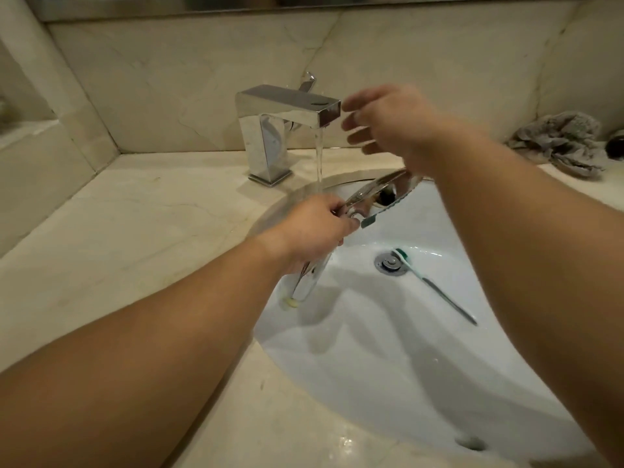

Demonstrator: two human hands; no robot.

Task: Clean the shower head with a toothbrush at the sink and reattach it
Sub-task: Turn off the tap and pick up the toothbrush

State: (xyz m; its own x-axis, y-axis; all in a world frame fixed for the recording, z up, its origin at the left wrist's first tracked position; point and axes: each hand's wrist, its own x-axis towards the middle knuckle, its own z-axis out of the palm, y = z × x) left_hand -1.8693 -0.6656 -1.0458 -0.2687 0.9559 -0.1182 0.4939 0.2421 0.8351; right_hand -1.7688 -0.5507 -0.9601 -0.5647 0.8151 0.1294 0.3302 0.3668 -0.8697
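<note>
Shower head (381,194) sits over the sink (371,332), gripped at its neck by your left hand (314,228). Tilt its face under the running tap (287,109) — your right hand (388,123) hovers loose-fingered, empty. Toothbrush (435,285) lies by the drain.

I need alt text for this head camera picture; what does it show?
A left hand holds a chrome shower head over a white sink under the running faucet, right hand open above; a toothbrush lies by the drain.

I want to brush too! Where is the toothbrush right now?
In the head view, the toothbrush lies inside the white sink, its head by the drain, right of the left hand holding the shower head.
</note>
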